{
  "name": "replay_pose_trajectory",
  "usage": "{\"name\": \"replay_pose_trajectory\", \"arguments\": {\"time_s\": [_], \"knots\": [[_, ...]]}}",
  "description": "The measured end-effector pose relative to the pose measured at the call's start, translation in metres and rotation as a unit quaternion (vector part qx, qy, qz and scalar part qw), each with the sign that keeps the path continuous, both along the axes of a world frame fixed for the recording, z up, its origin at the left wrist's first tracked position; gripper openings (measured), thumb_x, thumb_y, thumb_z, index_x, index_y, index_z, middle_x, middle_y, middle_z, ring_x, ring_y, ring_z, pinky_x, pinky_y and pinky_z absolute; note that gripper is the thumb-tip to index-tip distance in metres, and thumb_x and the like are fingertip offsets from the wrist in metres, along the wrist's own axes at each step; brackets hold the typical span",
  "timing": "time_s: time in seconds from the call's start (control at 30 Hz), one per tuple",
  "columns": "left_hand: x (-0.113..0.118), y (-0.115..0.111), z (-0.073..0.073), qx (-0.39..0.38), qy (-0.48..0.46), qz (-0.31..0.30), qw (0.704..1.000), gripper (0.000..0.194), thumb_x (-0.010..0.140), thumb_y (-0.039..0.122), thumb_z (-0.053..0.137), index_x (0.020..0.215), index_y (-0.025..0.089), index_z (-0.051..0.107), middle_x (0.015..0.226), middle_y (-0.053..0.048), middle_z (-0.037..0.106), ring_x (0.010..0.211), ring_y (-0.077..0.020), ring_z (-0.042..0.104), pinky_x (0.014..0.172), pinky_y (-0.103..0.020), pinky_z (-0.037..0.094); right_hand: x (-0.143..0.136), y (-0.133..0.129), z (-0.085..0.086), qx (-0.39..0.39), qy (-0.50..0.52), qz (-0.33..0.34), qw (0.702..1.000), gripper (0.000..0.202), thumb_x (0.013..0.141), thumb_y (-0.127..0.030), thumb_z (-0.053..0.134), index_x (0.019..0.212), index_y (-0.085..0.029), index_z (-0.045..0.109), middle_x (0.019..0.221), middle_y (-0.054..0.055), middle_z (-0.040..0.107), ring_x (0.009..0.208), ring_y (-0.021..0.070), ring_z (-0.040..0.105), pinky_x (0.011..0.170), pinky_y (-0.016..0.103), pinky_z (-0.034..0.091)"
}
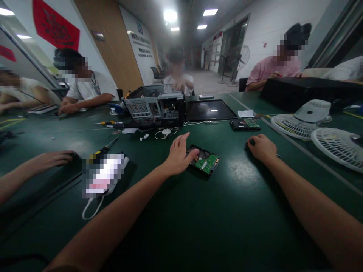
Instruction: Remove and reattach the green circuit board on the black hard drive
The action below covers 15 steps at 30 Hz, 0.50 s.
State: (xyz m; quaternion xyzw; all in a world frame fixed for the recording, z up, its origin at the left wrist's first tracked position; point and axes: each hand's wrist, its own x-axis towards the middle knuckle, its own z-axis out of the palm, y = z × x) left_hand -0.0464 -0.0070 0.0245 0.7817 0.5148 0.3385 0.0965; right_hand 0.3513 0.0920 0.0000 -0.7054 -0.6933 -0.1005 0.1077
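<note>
A hard drive (206, 164) lies on the green table, its green circuit board facing up. My left hand (178, 153) is at the drive's left side with fingers stretched out and the thumb over its edge. Whether the thumb touches the drive I cannot tell. To the right, my right hand (261, 148) rests on the table, closed around a screwdriver (251, 142). The dark end of its handle shows at the fingers, and a thin metal shaft sticks out on the other side. A second hard drive (245, 124) lies beyond my right hand.
An opened computer case (154, 107) stands ahead, beside a black panel (210, 109). On the left are a phone (104, 173) with a white cable, a yellow-black screwdriver (103, 150) and another person's hand (61, 158). White fans (337, 147) lie at right. Several people sit around the table.
</note>
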Motion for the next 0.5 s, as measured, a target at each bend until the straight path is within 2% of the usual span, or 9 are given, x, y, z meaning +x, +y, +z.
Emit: {"name": "replay_pose_trajectory", "arguments": {"time_s": [0.1, 0.2, 0.37, 0.5], "knots": [[0.007, 0.025, -0.002, 0.044, -0.108, 0.078, 0.99, 0.061, 0.103, 0.056, 0.044, 0.15, 0.017, 0.038, 0.139, -0.018, 0.054, 0.132, -0.0304, 0.052, 0.115, -0.052, 0.039, -0.004, -0.01, 0.004, 0.031, 0.001, 0.003, 1.0, 0.037, 0.098, -0.045, 0.048, 0.118, -0.024, 0.071, 0.127, 0.012, 0.062, 0.097, 0.0272, 0.065, 0.067, 0.034, 0.045], [0.009, 0.038, -0.014, 0.043, -0.177, 0.127, 0.975, 0.048, 0.105, 0.051, 0.043, 0.138, 0.017, 0.049, 0.126, -0.016, 0.062, 0.119, -0.0273, 0.06, 0.108, -0.048, 0.047, -0.011, -0.025, 0.012, 0.049, -0.001, 0.012, 0.999, 0.034, 0.099, -0.042, 0.048, 0.118, -0.023, 0.07, 0.127, 0.012, 0.063, 0.092, 0.0262, 0.066, 0.065, 0.034, 0.043], [0.007, 0.029, -0.032, -0.015, -0.165, 0.123, 0.978, 0.048, 0.102, 0.054, 0.048, 0.133, 0.018, 0.054, 0.127, -0.015, 0.06, 0.114, -0.0266, 0.063, 0.102, -0.046, 0.051, -0.035, -0.044, 0.028, 0.018, 0.021, 0.057, 0.998, 0.029, 0.1, -0.038, 0.049, 0.114, -0.024, 0.07, 0.12, 0.009, 0.068, 0.094, 0.0252, 0.067, 0.07, 0.034, 0.044], [0.007, 0.021, -0.03, -0.033, -0.142, 0.106, 0.984, 0.05, 0.102, 0.055, 0.048, 0.138, 0.021, 0.053, 0.135, -0.014, 0.054, 0.121, -0.0268, 0.059, 0.103, -0.044, 0.052, -0.049, -0.047, 0.033, -0.048, 0.029, 0.095, 0.994, 0.024, 0.098, -0.034, 0.053, 0.11, -0.023, 0.07, 0.117, 0.01, 0.07, 0.096, 0.0257, 0.067, 0.075, 0.035, 0.047]]}}
